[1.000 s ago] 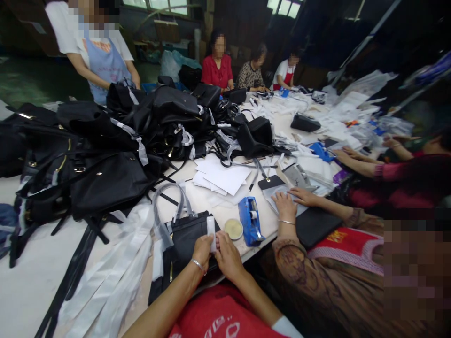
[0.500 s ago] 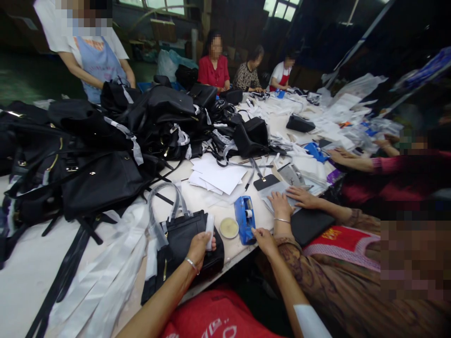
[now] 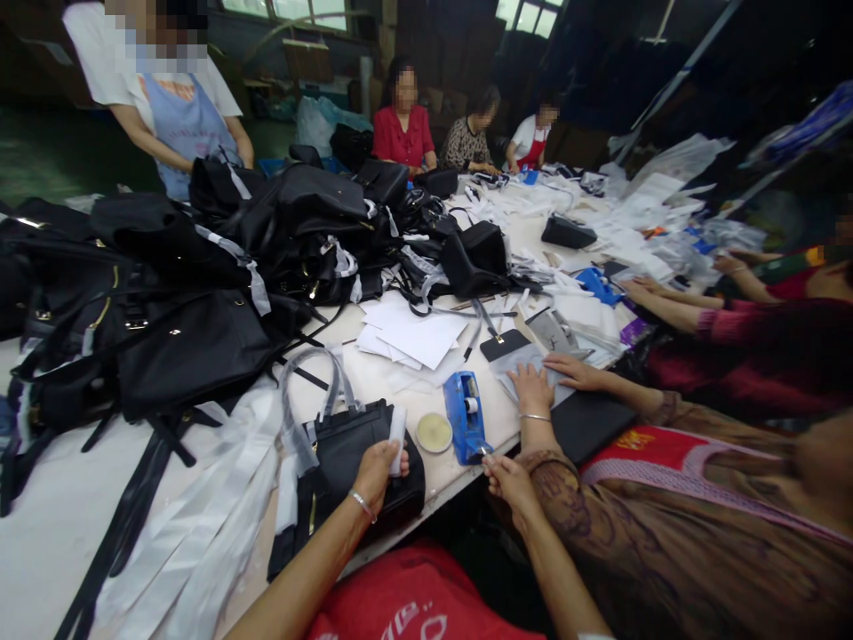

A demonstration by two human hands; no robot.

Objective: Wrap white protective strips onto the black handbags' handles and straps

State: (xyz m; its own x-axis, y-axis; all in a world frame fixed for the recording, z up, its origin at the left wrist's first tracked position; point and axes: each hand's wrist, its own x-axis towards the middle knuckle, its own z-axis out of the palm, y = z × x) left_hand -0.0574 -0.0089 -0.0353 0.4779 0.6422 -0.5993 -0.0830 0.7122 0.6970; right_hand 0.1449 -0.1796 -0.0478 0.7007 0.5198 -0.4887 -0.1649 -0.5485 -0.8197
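A black handbag (image 3: 346,449) lies at the table's near edge, its looped handles covered in clear film. My left hand (image 3: 379,471) is closed round a white wrapped strip (image 3: 397,437) at the bag's right side. Just right of the bag sits a round tin (image 3: 434,432) of pale yellowish stuff. Beside the tin stands a blue tape dispenser (image 3: 465,413). My right hand (image 3: 512,483) is pinched at the dispenser's near end, on what looks like a small end of clear tape (image 3: 485,452).
Black bags (image 3: 193,347) are heaped at the left. White strips (image 3: 200,507) and paper sheets (image 3: 419,329) lie on the table (image 3: 59,542). Close at the right, a co-worker's hands (image 3: 533,387) press on a wrapped piece. Other people stand or sit around the table.
My right hand has drawn slightly down and toward me from the dispenser, with its fingers now pinched. My left hand has stayed nearly still on the white strip.
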